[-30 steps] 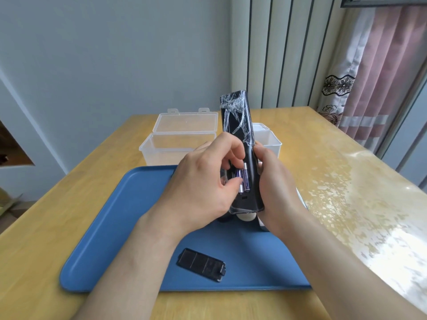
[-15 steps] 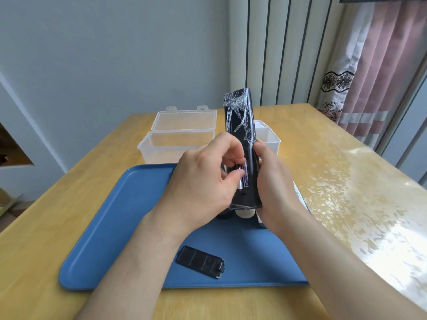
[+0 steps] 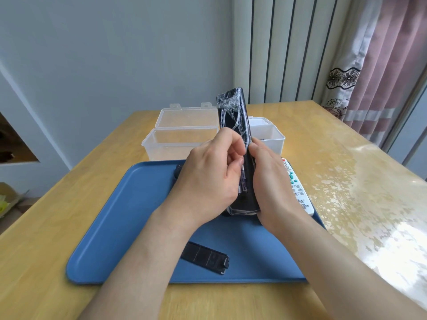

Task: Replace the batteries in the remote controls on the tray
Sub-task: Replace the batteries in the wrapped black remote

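- Lower centre: the battery cover (image 3: 205, 257) lies loose on the blue tray (image 3: 111, 227).
- Mid-frame: my right hand (image 3: 270, 181) grips the black remote (image 3: 233, 116) upright, and my left hand (image 3: 208, 179) pinches a battery (image 3: 243, 181) in its bay. I'd say the swap is unfinished.
- Right: the white remote (image 3: 298, 190) waits on the tray, with an open clear box (image 3: 180, 139) beyond.

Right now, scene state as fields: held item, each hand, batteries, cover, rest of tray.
held item: black remote, film-wrapped, upright above the tray
right hand: grips the black remote's side
left hand: thumb and forefinger curled at the batteries' upper end
batteries: in the open compartment
battery cover: off, lying on the tray's near part
white remote: on the tray's right side, partly behind the right hand
clear boxes: two behind the tray, left one's lid open
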Motion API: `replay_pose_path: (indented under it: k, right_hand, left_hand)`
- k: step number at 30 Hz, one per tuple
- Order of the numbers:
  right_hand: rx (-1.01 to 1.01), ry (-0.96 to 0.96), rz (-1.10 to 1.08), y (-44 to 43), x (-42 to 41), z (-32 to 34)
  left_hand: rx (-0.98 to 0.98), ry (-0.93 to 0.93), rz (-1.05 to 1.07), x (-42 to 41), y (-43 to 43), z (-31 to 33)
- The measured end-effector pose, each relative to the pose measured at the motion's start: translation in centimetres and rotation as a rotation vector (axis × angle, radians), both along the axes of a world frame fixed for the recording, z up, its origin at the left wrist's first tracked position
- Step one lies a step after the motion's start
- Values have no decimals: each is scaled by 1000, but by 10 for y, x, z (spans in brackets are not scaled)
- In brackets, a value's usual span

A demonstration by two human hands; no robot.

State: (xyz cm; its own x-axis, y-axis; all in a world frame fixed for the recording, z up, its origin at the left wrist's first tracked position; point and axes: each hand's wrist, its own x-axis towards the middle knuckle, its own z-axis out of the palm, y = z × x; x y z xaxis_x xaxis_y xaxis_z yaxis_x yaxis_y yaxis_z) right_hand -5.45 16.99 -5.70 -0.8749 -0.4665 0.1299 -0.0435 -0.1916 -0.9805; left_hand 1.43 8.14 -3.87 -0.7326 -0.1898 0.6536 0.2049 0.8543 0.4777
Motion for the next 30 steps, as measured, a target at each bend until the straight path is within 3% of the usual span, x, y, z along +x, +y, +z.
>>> replay_pose_path:
  k: [15,24,30]
  right_hand:
    - [38,-98,3,-5,-1,-6]
    - [33,-28,60,2,-3,2]
    - [13,74,226,18,-20,14]
  left_hand:
    - [16,-65,26,0,-4,-1]
    - [87,-18,121,1,-6,3]
    - [-251,-100,93,7,-8,11]
